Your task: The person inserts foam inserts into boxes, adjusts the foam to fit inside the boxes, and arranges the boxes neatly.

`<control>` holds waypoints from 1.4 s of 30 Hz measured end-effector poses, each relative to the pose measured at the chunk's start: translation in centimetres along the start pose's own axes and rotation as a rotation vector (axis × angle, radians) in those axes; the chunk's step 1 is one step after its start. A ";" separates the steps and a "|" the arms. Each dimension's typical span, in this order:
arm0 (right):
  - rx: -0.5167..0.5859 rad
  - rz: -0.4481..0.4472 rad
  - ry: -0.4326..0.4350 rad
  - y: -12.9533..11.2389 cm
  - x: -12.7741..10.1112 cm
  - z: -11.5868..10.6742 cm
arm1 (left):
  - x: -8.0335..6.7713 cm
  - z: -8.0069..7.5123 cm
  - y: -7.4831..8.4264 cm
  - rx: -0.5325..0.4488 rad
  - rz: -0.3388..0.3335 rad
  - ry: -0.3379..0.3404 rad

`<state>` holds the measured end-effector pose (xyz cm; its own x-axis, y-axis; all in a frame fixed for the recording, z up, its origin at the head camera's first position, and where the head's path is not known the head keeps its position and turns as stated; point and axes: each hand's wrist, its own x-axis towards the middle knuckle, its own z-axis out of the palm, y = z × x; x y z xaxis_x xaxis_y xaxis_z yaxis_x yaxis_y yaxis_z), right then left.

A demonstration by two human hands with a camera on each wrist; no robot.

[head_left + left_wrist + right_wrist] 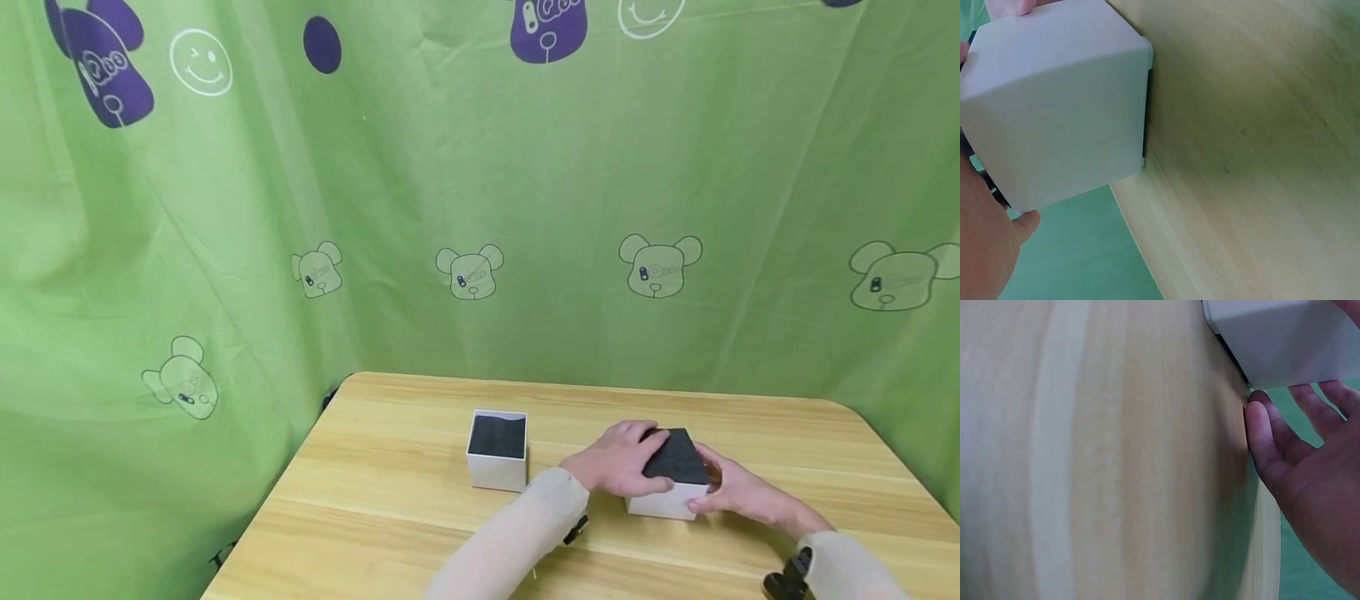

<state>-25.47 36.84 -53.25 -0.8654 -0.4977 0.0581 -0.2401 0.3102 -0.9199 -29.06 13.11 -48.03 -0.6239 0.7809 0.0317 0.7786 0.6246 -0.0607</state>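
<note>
A white box (670, 502) with a black foam top stands on the wooden table (390, 508), right of centre. My left hand (617, 461) lies over its left side, fingers curled onto the foam. My right hand (738, 492) grips its right side with the thumb on the front face. In the left wrist view the white box (1060, 106) fills the upper left, with my palm (985, 250) below it. The right wrist view has the box (1279, 337) at the top right and my right hand (1310, 481) beside it, thumb at the box's lower corner.
A second white box (497, 452), open with a black foam insert, stands on the table to the left of the held one. A green printed curtain (450, 167) hangs behind and on both sides. The table's left edge (262, 508) is near the curtain.
</note>
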 end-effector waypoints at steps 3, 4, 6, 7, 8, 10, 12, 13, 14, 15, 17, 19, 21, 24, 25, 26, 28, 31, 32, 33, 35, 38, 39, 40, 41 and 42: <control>0.006 -0.017 -0.003 0.0 0.0 0.1 | -0.1 0.1 0.1 -0.008 -0.004 -0.003; 0.009 -0.024 -0.006 0.1 0.0 0.1 | -0.1 0.1 0.1 -0.012 -0.005 -0.002; 0.013 -0.037 -0.011 0.1 0.1 0.1 | -0.1 0.2 0.1 -0.013 -0.008 -0.002; 0.018 -0.036 -0.010 0.2 0.1 0.1 | -0.1 0.2 0.1 -0.014 -0.009 -0.001; 0.021 -0.035 -0.009 0.2 0.1 0.2 | -0.1 0.3 0.1 -0.014 -0.010 0.001; 0.022 -0.025 -0.004 0.2 0.1 0.2 | 0.0 0.4 0.1 -0.012 -0.009 0.004; 0.020 -0.021 -0.005 0.1 0.1 0.1 | 0.2 0.5 0.1 -0.006 -0.004 0.010; 0.019 -0.014 -0.004 0.1 0.1 0.1 | 0.2 0.4 0.1 -0.002 -0.002 0.010; 0.016 -0.010 -0.005 0.1 0.1 0.1 | 0.3 0.4 0.1 0.001 0.002 0.011; 0.012 -0.002 -0.007 0.0 0.1 0.1 | 0.4 0.4 0.1 0.003 0.005 0.011; -0.002 0.025 -0.003 -0.1 0.0 0.0 | 0.5 0.3 0.1 0.001 0.008 0.013; -0.017 0.048 0.002 -0.1 0.0 0.0 | 0.6 0.1 0.1 -0.001 0.005 0.006; -0.021 0.067 0.010 -0.1 0.0 -0.1 | 0.6 -0.1 0.2 -0.003 -0.002 0.004; -0.023 0.048 0.011 0.2 0.1 0.0 | 0.6 -0.3 0.4 -0.007 -0.015 -0.002; -0.020 0.042 0.011 0.2 0.1 0.0 | 0.6 -0.4 0.5 -0.008 -0.017 -0.001; -0.014 0.040 0.012 0.3 0.1 0.1 | 0.6 -0.5 0.6 -0.008 -0.018 -0.001; -0.012 0.029 0.010 0.3 0.1 0.1 | 0.7 -0.7 0.8 -0.003 -0.016 -0.003; -0.017 0.010 0.001 0.1 0.0 0.1 | 0.8 -0.8 1.1 0.022 -0.002 -0.010; -0.016 0.009 0.001 0.0 0.0 0.1 | 0.8 -0.8 1.1 0.030 0.001 -0.017; -0.019 0.008 0.001 -0.1 0.0 0.1 | 0.8 -0.8 1.1 0.039 0.006 -0.018; -0.033 0.000 -0.002 -0.2 -0.1 0.0 | 0.9 -0.8 1.2 0.051 0.014 -0.022; -0.042 0.017 0.009 -0.2 0.0 0.0 | 1.0 -0.7 1.2 0.058 0.015 -0.025; -0.043 0.021 0.011 -0.1 0.0 0.0 | 1.0 -0.6 1.2 0.061 0.013 -0.022; -0.046 0.020 0.011 0.0 0.0 0.1 | 1.1 -0.6 1.3 0.064 0.009 -0.025; -0.046 0.020 0.011 0.0 0.1 0.1 | 1.1 -0.5 1.3 0.069 0.005 -0.027; -0.040 0.022 0.012 0.1 0.1 0.1 | 1.2 -0.4 1.3 0.077 0.000 -0.032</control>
<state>-25.55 36.76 -53.38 -0.8760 -0.4805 0.0425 -0.2379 0.3537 -0.9046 -28.72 14.86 -47.63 -0.6265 0.7794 0.0002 0.7720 0.6206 -0.1375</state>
